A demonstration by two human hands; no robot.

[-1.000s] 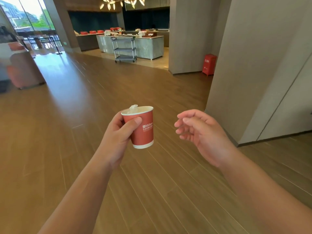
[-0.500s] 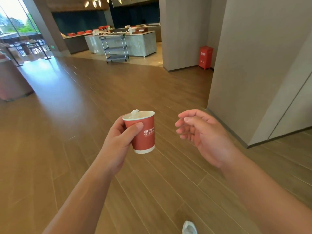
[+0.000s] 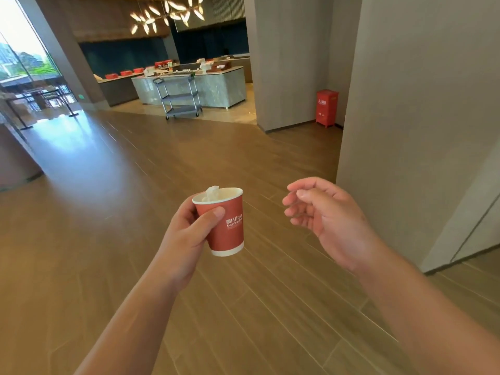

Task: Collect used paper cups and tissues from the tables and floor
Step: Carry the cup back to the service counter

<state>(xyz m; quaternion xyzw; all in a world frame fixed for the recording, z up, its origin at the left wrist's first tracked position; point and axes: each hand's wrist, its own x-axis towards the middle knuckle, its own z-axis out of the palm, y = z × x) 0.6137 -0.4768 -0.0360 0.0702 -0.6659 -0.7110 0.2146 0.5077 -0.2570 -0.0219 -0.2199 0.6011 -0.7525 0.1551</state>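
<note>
Cup (image 3: 226, 224) in red paper, tissue (image 3: 211, 191) poking out, is sitting in your left hand (image 3: 189, 236) at frame centre; your right hand (image 3: 328, 219) is hanging loosely curled, carrying nothing. Over the past second the utility cart (image 3: 180, 97) and counter (image 3: 213, 86) are drawing nearer, so you're likely carrying this pickup onward.

The left hand (image 3: 186, 236) hides the cup's (image 3: 227, 226) near side; the tissue (image 3: 211, 192) barely shows.
</note>
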